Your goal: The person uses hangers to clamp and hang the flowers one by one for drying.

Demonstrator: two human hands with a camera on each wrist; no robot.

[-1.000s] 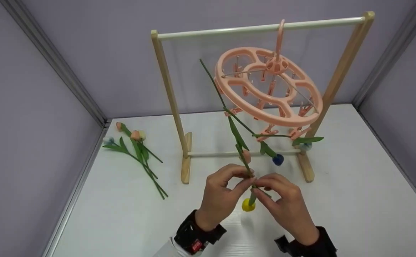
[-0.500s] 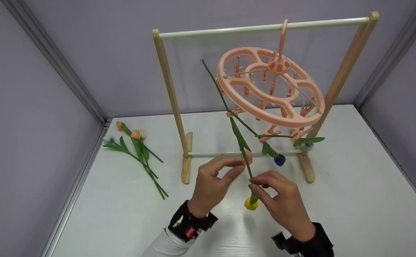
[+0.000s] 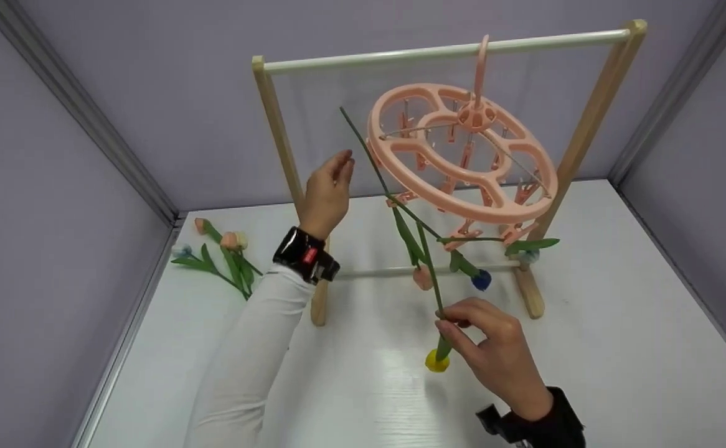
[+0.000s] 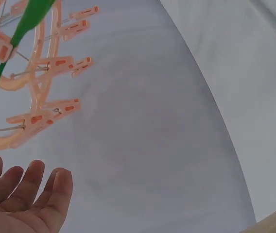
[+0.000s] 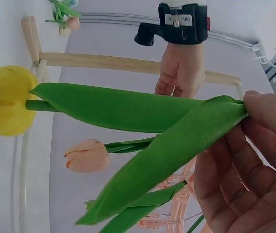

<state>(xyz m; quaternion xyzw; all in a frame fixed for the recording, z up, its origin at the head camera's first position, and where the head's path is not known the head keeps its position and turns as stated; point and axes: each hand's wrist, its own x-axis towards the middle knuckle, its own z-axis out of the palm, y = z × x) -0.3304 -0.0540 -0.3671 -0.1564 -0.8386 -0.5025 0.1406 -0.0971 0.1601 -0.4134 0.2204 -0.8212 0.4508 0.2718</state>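
Observation:
In the head view my right hand (image 3: 497,351) pinches the stem of a yellow tulip (image 3: 437,360), which hangs bloom down with the stem end up. The right wrist view shows its two green leaves (image 5: 118,107) close up, with thumb and fingers at their base. My left hand (image 3: 325,196) is raised holding nothing, fingers loosely bent, left of the round pink clip hanger (image 3: 506,216). In the left wrist view several pink clips (image 4: 60,109) hang above that hand's fingertips. Clipped bloom down on the hanger are a peach tulip (image 3: 423,277), a dark blue tulip (image 3: 481,280) and a pale blue tulip (image 3: 529,256).
The hanger hooks over the white bar (image 3: 369,58) of a wooden-legged rack (image 3: 279,118). Several loose tulips (image 3: 231,241) lie on the white table (image 3: 170,348) at the left, partly behind my left sleeve. Grey walls enclose the back and sides.
My left hand has let go of the yellow tulip's stem and moved up and left beside the hanger. My right hand keeps its hold on the stem, nearly in the same place.

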